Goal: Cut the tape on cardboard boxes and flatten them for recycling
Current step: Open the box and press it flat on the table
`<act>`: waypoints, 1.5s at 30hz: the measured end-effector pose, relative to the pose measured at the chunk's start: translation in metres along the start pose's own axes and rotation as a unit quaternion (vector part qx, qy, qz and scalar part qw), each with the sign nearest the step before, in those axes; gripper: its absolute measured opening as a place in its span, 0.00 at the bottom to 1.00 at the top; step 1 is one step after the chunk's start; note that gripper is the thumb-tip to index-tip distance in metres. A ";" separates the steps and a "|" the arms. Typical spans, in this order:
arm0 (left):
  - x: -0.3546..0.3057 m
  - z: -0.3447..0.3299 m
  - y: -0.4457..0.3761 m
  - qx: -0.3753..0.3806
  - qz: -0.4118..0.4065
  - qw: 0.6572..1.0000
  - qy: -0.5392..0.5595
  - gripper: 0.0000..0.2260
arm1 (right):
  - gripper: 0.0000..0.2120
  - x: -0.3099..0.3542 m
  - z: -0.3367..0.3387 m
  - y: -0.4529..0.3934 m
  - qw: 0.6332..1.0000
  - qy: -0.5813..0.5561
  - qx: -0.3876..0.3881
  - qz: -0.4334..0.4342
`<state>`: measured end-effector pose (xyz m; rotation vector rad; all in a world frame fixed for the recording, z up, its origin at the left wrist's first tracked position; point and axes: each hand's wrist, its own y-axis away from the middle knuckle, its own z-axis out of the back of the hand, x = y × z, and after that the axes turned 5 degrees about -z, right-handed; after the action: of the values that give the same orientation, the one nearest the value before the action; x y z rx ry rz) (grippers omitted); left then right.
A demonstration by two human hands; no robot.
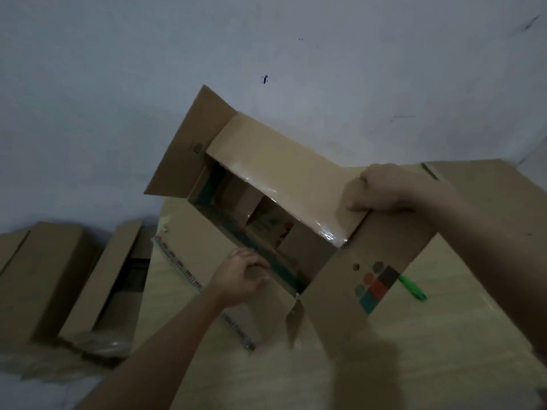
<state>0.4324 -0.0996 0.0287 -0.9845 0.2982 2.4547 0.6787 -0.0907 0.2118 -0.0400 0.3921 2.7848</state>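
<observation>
Over the tabletop's (pixel 444 335) far left corner, the opened cardboard box (pixel 266 173) is held up: left hand (pixel 241 275) pinches its near flap, right hand (pixel 384 187) grips the right flap

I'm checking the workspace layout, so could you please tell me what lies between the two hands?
In the head view, the box's open mouth lies between the left hand and the right hand.
</observation>
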 end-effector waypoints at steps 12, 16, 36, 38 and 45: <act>-0.063 0.067 0.006 -0.342 0.091 0.903 0.245 0.26 | 0.05 0.066 -0.019 0.079 0.969 0.082 -0.194 0.132; -0.084 0.063 -0.003 -0.228 0.193 0.915 0.272 0.41 | 0.15 0.047 -0.017 0.052 0.958 -0.140 -0.208 0.138; -0.068 0.133 -0.013 -0.112 0.023 0.971 -0.209 0.12 | 0.19 0.074 -0.135 0.079 0.797 -0.415 -0.240 0.366; -0.064 0.130 -0.012 -0.072 0.011 0.978 -0.193 0.26 | 0.14 0.085 -0.140 0.071 0.781 -0.473 -0.219 0.344; -0.055 0.154 -0.024 0.019 -0.144 0.966 -0.215 0.32 | 0.13 0.129 -0.156 0.073 0.733 -0.604 -0.252 0.186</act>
<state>0.3881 -0.0414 0.1766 -0.4194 0.0495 2.3035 0.5305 -0.1595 0.0719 1.7517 -0.7501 2.4529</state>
